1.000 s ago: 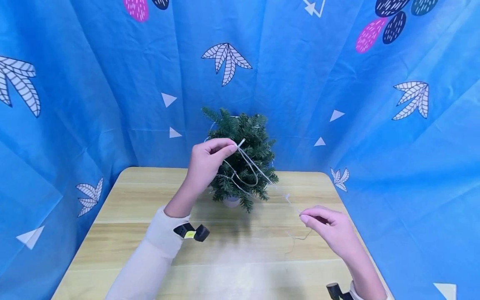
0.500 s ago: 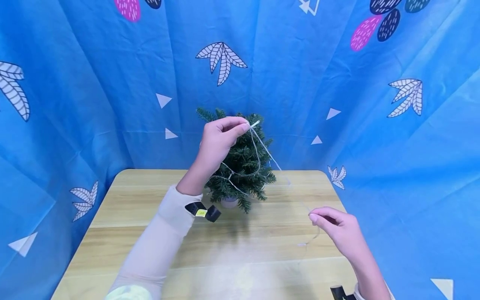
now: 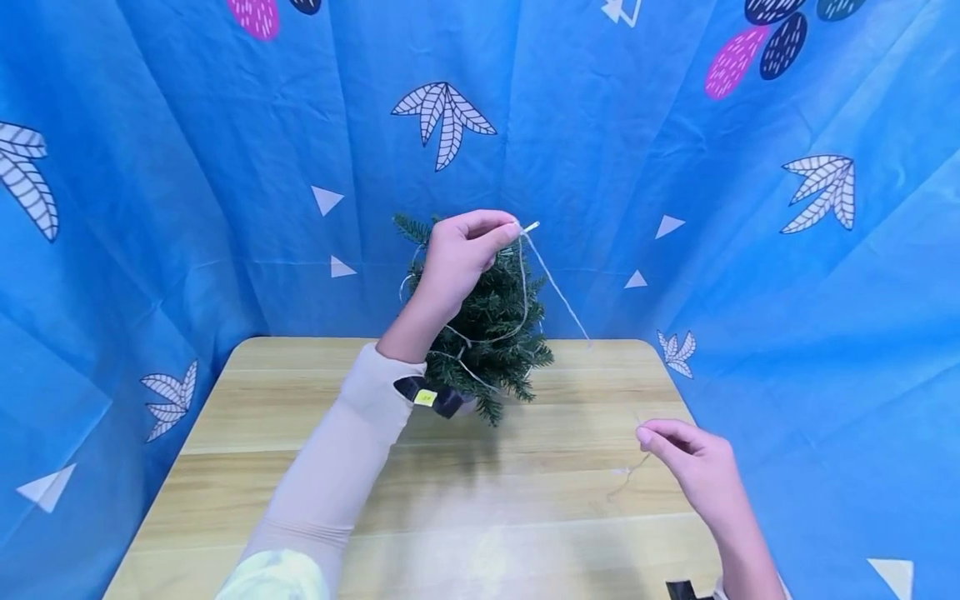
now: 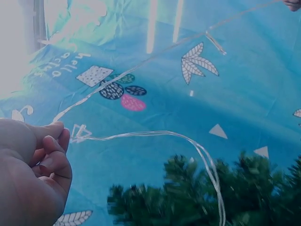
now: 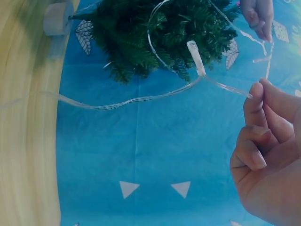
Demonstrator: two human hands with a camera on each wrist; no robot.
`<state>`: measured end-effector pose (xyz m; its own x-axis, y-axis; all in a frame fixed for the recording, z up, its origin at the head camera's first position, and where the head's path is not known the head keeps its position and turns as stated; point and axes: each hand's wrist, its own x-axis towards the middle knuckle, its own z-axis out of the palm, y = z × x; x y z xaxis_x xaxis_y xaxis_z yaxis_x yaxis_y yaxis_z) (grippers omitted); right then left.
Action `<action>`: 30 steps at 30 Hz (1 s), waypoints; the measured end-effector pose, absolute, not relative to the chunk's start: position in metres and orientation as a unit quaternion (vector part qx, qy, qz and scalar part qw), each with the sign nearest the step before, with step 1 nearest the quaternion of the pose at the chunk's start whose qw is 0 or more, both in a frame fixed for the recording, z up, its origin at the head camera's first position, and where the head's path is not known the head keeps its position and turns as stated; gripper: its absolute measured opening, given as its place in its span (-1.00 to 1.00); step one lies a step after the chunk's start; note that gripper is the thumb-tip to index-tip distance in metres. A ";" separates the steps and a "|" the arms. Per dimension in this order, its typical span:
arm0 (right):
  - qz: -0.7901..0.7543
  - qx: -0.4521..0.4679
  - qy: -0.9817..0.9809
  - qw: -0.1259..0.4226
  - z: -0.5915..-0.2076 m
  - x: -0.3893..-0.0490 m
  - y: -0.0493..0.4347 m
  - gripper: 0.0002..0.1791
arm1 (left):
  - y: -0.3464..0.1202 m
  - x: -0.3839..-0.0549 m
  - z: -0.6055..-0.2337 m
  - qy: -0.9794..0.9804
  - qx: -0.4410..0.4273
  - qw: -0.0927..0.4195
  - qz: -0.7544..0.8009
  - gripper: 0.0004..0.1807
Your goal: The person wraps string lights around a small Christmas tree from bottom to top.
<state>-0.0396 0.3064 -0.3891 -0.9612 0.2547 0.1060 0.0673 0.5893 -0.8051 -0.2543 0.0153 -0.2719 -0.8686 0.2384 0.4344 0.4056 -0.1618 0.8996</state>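
Observation:
A small green artificial Christmas tree (image 3: 495, 337) stands at the back of the table, with loops of clear string lights (image 3: 557, 287) around it. In front of the tree's upper part, my left hand (image 3: 467, 254) pinches the light wire between thumb and fingers, and a small clear bulb pokes out beyond the fingertips. Lower and to the right, my right hand (image 3: 697, 467) pinches another stretch of the same wire. The left wrist view shows the wire running nearly straight between both hands. In the right wrist view a clear bulb (image 5: 195, 56) hangs on the loose wire beside my right hand.
The tree's pale round base (image 5: 57, 20) rests on the light wood table (image 3: 300, 417). Blue patterned cloth (image 3: 600, 167) hangs close behind the table and along both sides.
My left hand has risen and moved right with the wire, from mid-tree to near the top. My right hand has shifted slightly right, still pinching the wire, and the hands' stretch has lengthened.

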 end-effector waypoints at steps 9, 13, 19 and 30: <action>0.454 -0.110 -0.875 0.129 -0.398 -0.040 0.307 -0.71 | 0.047 -0.271 -0.261 -0.655 -0.271 0.046 -0.704 -0.82; 0.455 -0.110 -0.873 0.135 -0.398 -0.039 0.309 -0.72 | 0.051 -0.276 -0.265 -0.702 -0.247 0.037 -0.666 -0.82; 0.452 -0.115 -0.875 0.127 -0.400 -0.039 0.308 -0.71 | 0.047 -0.276 -0.269 -0.758 -0.237 0.019 -0.607 -0.81; 0.460 -0.088 -0.871 0.147 -0.392 -0.035 0.298 -0.77 | 0.047 -0.279 -0.253 -0.866 -0.259 -0.003 -0.428 -0.79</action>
<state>-0.0351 0.2984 -0.3916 -0.9411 0.2893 0.1750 0.0184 0.5607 -0.8278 -0.2789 0.0466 -0.2527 -0.8657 0.4508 0.2176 0.4464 0.4986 0.7430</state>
